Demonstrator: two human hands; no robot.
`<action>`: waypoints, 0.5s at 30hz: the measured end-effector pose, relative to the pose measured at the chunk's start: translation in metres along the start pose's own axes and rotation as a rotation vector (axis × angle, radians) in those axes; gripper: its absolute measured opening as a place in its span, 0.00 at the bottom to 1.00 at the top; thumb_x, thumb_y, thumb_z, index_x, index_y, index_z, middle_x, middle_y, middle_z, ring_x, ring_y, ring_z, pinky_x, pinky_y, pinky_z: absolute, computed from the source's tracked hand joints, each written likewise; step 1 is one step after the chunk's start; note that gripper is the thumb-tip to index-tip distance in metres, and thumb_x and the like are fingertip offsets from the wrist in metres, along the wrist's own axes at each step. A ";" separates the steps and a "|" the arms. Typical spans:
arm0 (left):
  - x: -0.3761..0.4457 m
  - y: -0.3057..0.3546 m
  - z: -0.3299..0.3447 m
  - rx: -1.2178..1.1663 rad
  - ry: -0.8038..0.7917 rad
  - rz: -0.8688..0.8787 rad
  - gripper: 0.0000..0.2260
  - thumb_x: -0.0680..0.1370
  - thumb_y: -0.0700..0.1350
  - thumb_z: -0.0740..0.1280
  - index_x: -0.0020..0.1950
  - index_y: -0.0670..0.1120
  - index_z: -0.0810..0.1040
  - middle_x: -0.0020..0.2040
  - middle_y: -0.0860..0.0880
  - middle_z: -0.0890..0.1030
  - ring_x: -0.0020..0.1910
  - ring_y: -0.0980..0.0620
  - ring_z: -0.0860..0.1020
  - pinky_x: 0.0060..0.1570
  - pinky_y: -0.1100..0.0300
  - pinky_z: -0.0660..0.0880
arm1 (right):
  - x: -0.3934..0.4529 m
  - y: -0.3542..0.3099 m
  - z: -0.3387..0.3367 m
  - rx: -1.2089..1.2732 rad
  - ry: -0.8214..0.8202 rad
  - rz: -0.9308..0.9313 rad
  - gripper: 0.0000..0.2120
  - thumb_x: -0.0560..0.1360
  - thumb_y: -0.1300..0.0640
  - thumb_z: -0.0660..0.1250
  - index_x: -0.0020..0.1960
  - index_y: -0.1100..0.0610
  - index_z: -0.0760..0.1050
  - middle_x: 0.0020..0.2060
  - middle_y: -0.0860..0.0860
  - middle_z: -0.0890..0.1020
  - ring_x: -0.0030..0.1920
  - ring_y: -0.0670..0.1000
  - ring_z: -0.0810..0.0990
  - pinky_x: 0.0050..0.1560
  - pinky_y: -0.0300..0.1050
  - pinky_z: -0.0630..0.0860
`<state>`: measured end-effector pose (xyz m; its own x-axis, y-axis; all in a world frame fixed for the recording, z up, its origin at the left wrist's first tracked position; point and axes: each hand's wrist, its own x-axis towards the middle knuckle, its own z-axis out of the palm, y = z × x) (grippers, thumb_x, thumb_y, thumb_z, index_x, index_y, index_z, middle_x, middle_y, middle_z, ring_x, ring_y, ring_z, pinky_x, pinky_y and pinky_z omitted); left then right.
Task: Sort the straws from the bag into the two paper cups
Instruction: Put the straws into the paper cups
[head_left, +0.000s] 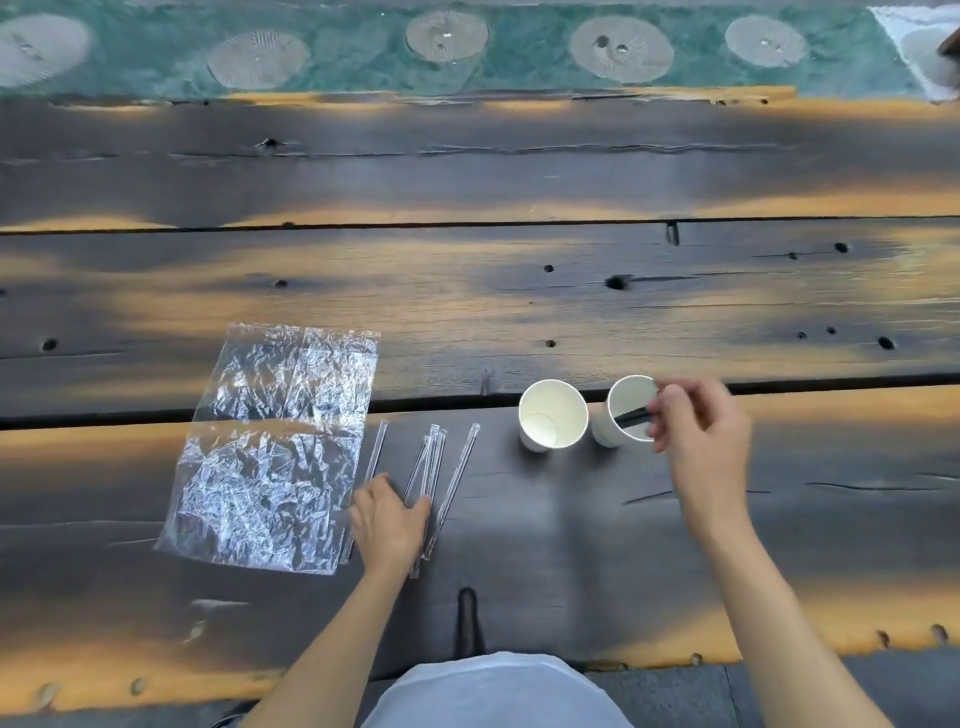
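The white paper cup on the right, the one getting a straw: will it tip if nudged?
Probably: the right white paper cup looks light, tall and nearly empty, and already seems tilted. The dark straw pinched by the right hand leans on its rim, so sideways pushes could topple it.

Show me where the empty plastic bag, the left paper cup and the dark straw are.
plastic bag (270, 441), head view, crumpled middle.
left paper cup (563, 410), head view, inner wall.
dark straw (635, 415), head view, shaft inside right cup.

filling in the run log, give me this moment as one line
right hand: holds dark straw in right cup | left hand: rests on wrapped straws | left cup: empty
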<state>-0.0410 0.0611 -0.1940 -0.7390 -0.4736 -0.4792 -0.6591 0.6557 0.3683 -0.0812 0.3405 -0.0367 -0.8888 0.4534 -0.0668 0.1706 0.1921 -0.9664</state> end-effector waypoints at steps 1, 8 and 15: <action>0.001 0.001 0.001 0.032 0.006 -0.005 0.29 0.72 0.53 0.73 0.68 0.43 0.69 0.66 0.39 0.70 0.66 0.37 0.68 0.63 0.43 0.67 | -0.015 0.008 0.017 -0.033 -0.143 0.040 0.07 0.78 0.66 0.61 0.46 0.62 0.78 0.33 0.54 0.79 0.28 0.49 0.74 0.28 0.39 0.71; 0.022 -0.005 -0.003 0.109 0.038 -0.033 0.36 0.72 0.56 0.73 0.74 0.45 0.63 0.70 0.40 0.67 0.69 0.39 0.66 0.66 0.45 0.65 | -0.066 0.108 0.115 -0.238 -0.632 0.555 0.09 0.77 0.67 0.58 0.48 0.57 0.75 0.38 0.53 0.79 0.28 0.49 0.76 0.28 0.40 0.73; 0.030 -0.005 0.001 -0.131 -0.260 0.118 0.19 0.74 0.41 0.70 0.64 0.44 0.74 0.52 0.48 0.74 0.49 0.51 0.74 0.51 0.60 0.70 | -0.060 0.148 0.192 -0.287 -0.585 0.669 0.08 0.72 0.68 0.60 0.41 0.59 0.76 0.35 0.56 0.80 0.37 0.57 0.79 0.51 0.58 0.79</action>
<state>-0.0602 0.0439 -0.2110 -0.7619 -0.2215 -0.6086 -0.5960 0.6077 0.5248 -0.0843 0.1747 -0.2230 -0.6273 0.0519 -0.7770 0.7535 0.2923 -0.5888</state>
